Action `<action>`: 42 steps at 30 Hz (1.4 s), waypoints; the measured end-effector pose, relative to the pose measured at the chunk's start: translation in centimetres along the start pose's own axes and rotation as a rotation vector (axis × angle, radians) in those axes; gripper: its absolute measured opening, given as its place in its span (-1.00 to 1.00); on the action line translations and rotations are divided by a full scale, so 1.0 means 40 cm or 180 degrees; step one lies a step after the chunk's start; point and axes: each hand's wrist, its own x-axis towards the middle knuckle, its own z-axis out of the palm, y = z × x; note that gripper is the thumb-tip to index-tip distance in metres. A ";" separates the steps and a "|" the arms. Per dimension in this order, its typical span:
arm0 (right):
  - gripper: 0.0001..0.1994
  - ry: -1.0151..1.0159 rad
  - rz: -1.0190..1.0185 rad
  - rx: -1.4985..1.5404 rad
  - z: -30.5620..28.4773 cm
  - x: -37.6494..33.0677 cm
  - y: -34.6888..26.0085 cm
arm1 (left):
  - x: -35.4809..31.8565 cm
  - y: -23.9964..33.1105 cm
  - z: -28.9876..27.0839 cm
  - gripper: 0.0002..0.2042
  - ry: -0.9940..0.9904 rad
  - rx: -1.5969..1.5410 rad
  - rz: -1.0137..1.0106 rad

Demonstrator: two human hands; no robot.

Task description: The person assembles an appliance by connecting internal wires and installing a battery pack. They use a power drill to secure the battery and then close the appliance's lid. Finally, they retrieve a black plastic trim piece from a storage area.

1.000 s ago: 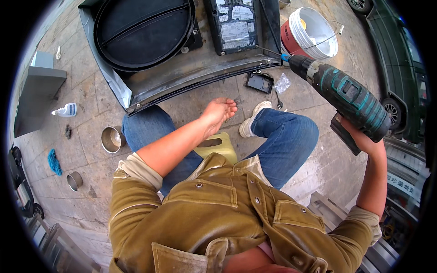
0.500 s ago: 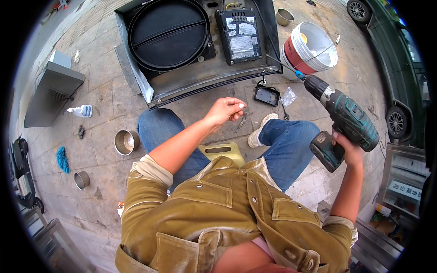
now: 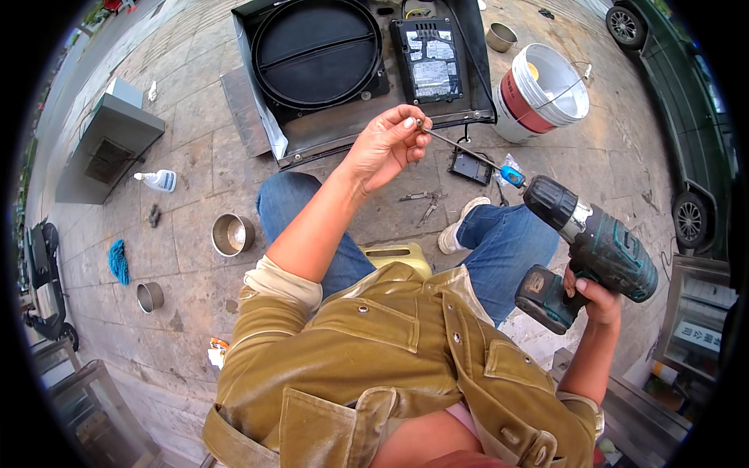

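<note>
My right hand [image 3: 594,300] is wrapped around the grip of a black and teal cordless drill [image 3: 612,253]. From its chuck a long thin driver bit [image 3: 464,148] with a blue collar points up and left. At the bit's tip, my left hand [image 3: 386,148] pinches a small screw [image 3: 420,123] between thumb and forefinger. Just beyond that hand lies an open metal appliance housing [image 3: 320,140], with a round black fan ring [image 3: 316,51] and a black control box [image 3: 427,62] inside.
A white and red bucket [image 3: 538,93] stands right of the housing. On the paving are a small black case [image 3: 472,166], pliers [image 3: 427,203], a metal bowl [image 3: 232,235], a spray bottle [image 3: 157,180] and a blue cloth [image 3: 118,261]. A grey metal box [image 3: 109,152] stands at left.
My left hand has moved up toward the housing. The drill has swung so that its bit now meets the screw in the left fingers. The view has shifted slightly.
</note>
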 end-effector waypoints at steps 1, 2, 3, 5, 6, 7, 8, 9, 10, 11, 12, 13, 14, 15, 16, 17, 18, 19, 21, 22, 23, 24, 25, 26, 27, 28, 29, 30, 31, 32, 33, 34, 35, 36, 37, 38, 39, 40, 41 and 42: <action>-0.46 -0.0009 -0.0027 -0.0011 -0.001 0.000 -0.001 | -0.005 0.003 0.006 -0.87 0.0025 0.0072 0.0000; -0.46 -0.0026 -0.0050 -0.0016 0.001 0.000 -0.002 | -0.009 0.007 0.010 -0.87 0.0051 0.0144 -0.0001; -0.47 -0.0044 -0.0073 -0.0022 0.002 0.000 -0.004 | -0.011 0.009 0.009 -0.87 -0.0020 0.0147 -0.0013; -0.47 -0.0097 -0.0109 -0.0021 0.007 0.001 -0.009 | -0.014 0.015 0.008 -0.88 -0.0163 0.0154 -0.0039; -0.47 -0.0114 -0.0093 -0.0067 0.006 0.000 -0.008 | -0.016 0.017 0.007 -0.87 -0.0133 0.0205 -0.0021; -0.48 -0.0130 -0.0076 -0.0112 0.003 0.000 -0.006 | -0.019 0.020 0.007 -0.87 -0.0103 0.0256 -0.0004; -0.48 -0.0146 -0.0060 -0.0158 0.002 0.000 -0.006 | -0.020 0.023 0.007 -0.86 -0.0073 0.0306 0.0014; -0.48 -0.0147 -0.0077 -0.0166 0.004 0.000 -0.007 | -0.023 0.025 0.007 -0.87 -0.0066 0.0312 0.0024; -0.48 -0.0149 -0.0095 -0.0174 0.006 0.000 -0.008 | -0.025 0.028 0.008 -0.87 -0.0058 0.0316 0.0034; -0.49 -0.0150 -0.0112 -0.0182 0.009 0.000 -0.009 | -0.025 0.030 0.009 -0.87 -0.0051 0.0321 0.0045; -0.49 -0.0144 -0.0120 -0.0164 0.011 0.000 -0.010 | -0.025 0.031 0.010 -0.87 -0.0035 0.0302 0.0048; -0.49 -0.0139 -0.0128 -0.0146 0.012 0.001 -0.010 | -0.025 0.032 0.011 -0.87 -0.0019 0.0282 0.0051; -0.49 -0.0135 -0.0136 -0.0128 0.014 0.002 -0.011 | -0.024 0.032 0.011 -0.87 -0.0002 0.0264 0.0055; -0.49 -0.0131 -0.0126 -0.0131 0.015 0.003 -0.012 | -0.023 0.032 0.010 -0.87 0.0003 0.0235 0.0052; -0.49 -0.0128 -0.0117 -0.0133 0.016 0.004 -0.012 | -0.021 0.030 0.007 -0.88 0.0009 0.0207 0.0049; -0.48 -0.0126 -0.0107 -0.0134 0.017 0.006 -0.012 | -0.019 0.030 0.006 -0.88 0.0016 0.0180 0.0045; -0.49 -0.0136 -0.0102 -0.0136 0.017 0.007 -0.011 | -0.018 0.029 0.006 -0.88 0.0043 0.0236 0.0063; -0.50 -0.0145 -0.0097 -0.0138 0.016 0.009 -0.009 | -0.017 0.028 0.006 -0.88 0.0070 0.0293 0.0081; -0.51 -0.0118 -0.0065 -0.0212 0.010 0.011 -0.003 | -0.012 0.027 0.004 -0.88 0.0116 0.0371 0.0109; -0.51 -0.0079 -0.0040 -0.0286 0.005 0.011 0.001 | -0.009 0.027 0.001 -0.88 0.0132 0.0392 0.0120; -0.52 -0.0038 -0.0014 -0.0360 0.000 0.011 0.007 | -0.006 0.025 -0.003 -0.88 0.0148 0.0412 0.0130; -0.55 -0.0001 -0.0144 -0.0458 -0.009 0.017 0.017 | 0.004 0.024 -0.007 -0.89 0.0133 0.0175 0.0155; -0.58 0.0041 -0.0275 -0.0558 -0.014 0.024 0.026 | 0.013 0.016 -0.009 -0.89 0.0113 -0.0064 0.0177; -0.61 0.0073 -0.0331 -0.0694 -0.019 0.032 0.024 | 0.024 0.009 -0.007 -0.89 0.0088 -0.0304 0.0196; -0.64 0.0090 -0.0390 -0.0824 -0.013 0.045 0.015 | 0.035 0.002 0.005 -0.89 0.0208 -0.0488 0.0237; -0.66 0.0099 -0.0373 -0.0990 -0.006 0.062 -0.001 | 0.057 0.003 0.015 -0.89 0.0324 -0.0702 0.0246; -0.72 0.0143 -0.0305 -0.1083 0.006 0.079 -0.024 | 0.082 0.008 0.025 -0.88 0.0436 -0.0918 0.0251; -0.77 0.0162 -0.0222 -0.1163 0.028 0.100 -0.048 | 0.106 0.012 0.023 -0.88 0.0483 -0.1024 0.0289; -0.79 0.0094 -0.0335 -0.1271 0.037 0.127 -0.070 | 0.136 0.016 0.022 -0.87 0.0505 -0.1156 0.0313; -0.81 0.0028 -0.0456 -0.1371 0.047 0.155 -0.092 | 0.164 0.023 0.022 -0.87 0.0529 -0.1286 0.0338; -0.82 -0.0061 -0.0589 -0.1540 0.049 0.185 -0.112 | 0.189 0.025 0.024 -0.87 0.0588 -0.1304 0.0433; -0.85 -0.0034 -0.0717 -0.1571 0.051 0.214 -0.125 | 0.211 0.033 0.029 -0.87 0.0649 -0.1301 0.0535; -0.88 -0.0014 -0.0871 -0.1649 0.061 0.240 -0.147 | 0.232 0.042 0.033 -0.87 0.0712 -0.1296 0.0638; -0.82 -0.0005 -0.0752 -0.1707 0.062 0.263 -0.172 | 0.249 0.051 0.034 -0.92 0.0738 -0.1295 0.0714; -0.76 0.0035 -0.0628 -0.1786 0.060 0.279 -0.199 | 0.263 0.056 0.047 -0.93 0.0779 -0.1255 0.0792; -0.81 -0.0042 -0.0836 -0.1808 0.065 0.304 -0.217 | 0.277 0.061 0.060 -0.94 0.0820 -0.1215 0.0870; -0.82 -0.0104 -0.0869 -0.1857 0.081 0.327 -0.237 | 0.285 0.070 0.062 -0.94 0.0891 -0.1150 0.0974; -0.83 -0.0097 -0.0907 -0.1842 0.098 0.349 -0.253 | 0.297 0.077 0.057 -0.90 0.0905 -0.1214 0.1013; -0.84 -0.0090 -0.0943 -0.1827 0.116 0.368 -0.267 | 0.309 0.084 0.051 -0.91 0.0922 -0.1204 0.1074; -0.87 -0.0097 -0.0909 -0.1868 0.133 0.379 -0.281 | 0.320 0.086 0.046 -0.91 0.0939 -0.1192 0.1128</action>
